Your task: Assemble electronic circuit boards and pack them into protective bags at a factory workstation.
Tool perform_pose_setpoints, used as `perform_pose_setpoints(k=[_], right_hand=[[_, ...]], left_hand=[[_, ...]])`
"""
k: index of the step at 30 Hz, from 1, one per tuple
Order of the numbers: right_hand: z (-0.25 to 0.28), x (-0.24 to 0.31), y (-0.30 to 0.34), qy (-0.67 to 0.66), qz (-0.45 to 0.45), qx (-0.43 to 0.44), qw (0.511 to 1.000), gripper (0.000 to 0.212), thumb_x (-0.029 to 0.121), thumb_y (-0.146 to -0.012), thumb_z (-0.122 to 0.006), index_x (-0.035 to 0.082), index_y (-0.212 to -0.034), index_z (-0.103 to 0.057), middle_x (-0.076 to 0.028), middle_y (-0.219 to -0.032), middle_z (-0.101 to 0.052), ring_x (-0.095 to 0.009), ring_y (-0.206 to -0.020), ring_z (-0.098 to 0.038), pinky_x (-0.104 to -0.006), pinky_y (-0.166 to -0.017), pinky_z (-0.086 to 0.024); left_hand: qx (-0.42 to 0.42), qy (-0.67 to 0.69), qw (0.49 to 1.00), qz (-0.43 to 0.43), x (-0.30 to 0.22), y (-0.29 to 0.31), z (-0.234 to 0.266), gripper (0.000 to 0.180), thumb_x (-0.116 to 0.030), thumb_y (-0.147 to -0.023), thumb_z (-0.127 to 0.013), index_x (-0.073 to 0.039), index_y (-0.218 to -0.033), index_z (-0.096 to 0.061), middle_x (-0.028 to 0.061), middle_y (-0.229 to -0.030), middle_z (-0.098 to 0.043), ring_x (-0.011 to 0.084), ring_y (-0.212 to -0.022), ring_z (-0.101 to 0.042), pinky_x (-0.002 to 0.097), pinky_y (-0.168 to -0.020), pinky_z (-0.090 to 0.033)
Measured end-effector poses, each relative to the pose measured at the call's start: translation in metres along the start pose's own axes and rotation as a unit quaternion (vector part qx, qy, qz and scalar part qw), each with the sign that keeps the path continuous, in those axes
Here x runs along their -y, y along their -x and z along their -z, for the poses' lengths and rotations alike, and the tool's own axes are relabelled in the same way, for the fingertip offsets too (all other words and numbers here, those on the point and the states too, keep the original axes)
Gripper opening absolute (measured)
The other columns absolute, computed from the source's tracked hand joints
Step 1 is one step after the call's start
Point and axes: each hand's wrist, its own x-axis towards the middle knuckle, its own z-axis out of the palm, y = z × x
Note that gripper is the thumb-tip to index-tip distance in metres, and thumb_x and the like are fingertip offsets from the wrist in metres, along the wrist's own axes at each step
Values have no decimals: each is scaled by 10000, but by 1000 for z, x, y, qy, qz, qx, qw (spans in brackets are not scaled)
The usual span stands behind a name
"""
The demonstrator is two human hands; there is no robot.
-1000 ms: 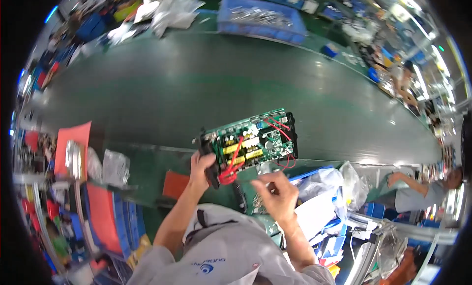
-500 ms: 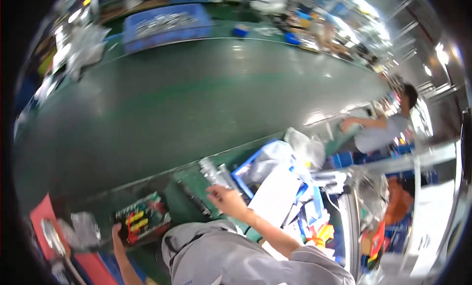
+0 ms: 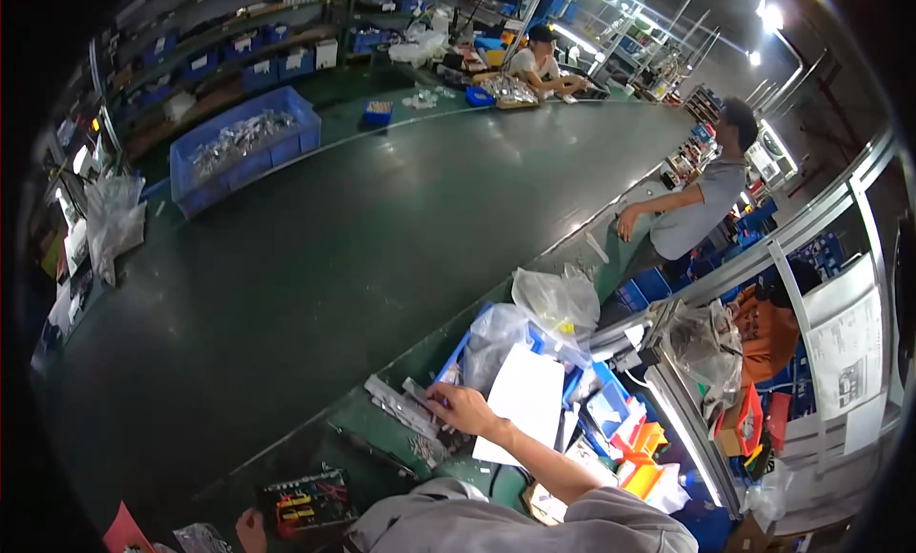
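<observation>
My right hand (image 3: 463,410) reaches over the bench with its fingers curled down at the end of a pale strip. What is between the fingertips is hidden. Beside it lie long silvery strips (image 3: 401,407), with a heap of small pieces (image 3: 426,448) nearer to me. At the lower edge, my left hand (image 3: 250,531) is next to a dark tray (image 3: 334,491), its fingers too small and cut off to read. In that tray are hand tools (image 3: 296,507) with yellow and red handles. A dark thin rod (image 3: 372,448) lies between tray and strips.
Right of my right hand are a white sheet (image 3: 525,400), plastic bags (image 3: 558,300) and blue bins (image 3: 601,405). Beyond the bench edge stretches a wide dark green surface (image 3: 334,295), with a blue crate (image 3: 243,147) of metal parts. A co-worker (image 3: 701,205) leans at the right; another sits far back.
The view has swung, so the crate sits further left and the left hand and tray lower. My right hand stays by the strips. The co-worker at the right shows more fully.
</observation>
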Motion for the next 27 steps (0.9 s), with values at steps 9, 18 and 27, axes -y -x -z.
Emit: perform_pose_setpoints(k=[9, 18, 27], right_hand=[[84, -73, -62, 4, -26, -130, 991, 247, 220, -914, -651, 79, -1117, -656, -154, -896, -726, -325, -807, -711, -419, -719, -556], [222, -227, -170, -45, -67, -431, 899, 227, 180, -884, -661, 52, -1070, -642, -150, -834, -706, -324, -779, -694, -411, -707, -533], [314, -489, -179, -6, -290, -692, 661, 327, 146, -816, -646, 10, -1114, -633, -160, -928, -681, -309, -861, -671, -404, -804, -525]], left_hand=[[-20, -67, 987, -147, -127, 5, -50, 231, -81, -853, -689, 39, -1050, -671, 168, -1002, -615, 280, -822, -658, 367, -765, -529], [122, -262, 948, -130, -300, 16, -100, 318, -273, -989, -596, -64, -1215, -675, 162, -1212, -654, 337, -1121, -612, 433, -941, -498], [231, -298, 910, -172, -422, -45, -168, 274, -233, -1001, -590, -73, -1207, -672, 163, -1165, -638, 318, -997, -647, 398, -844, -523]])
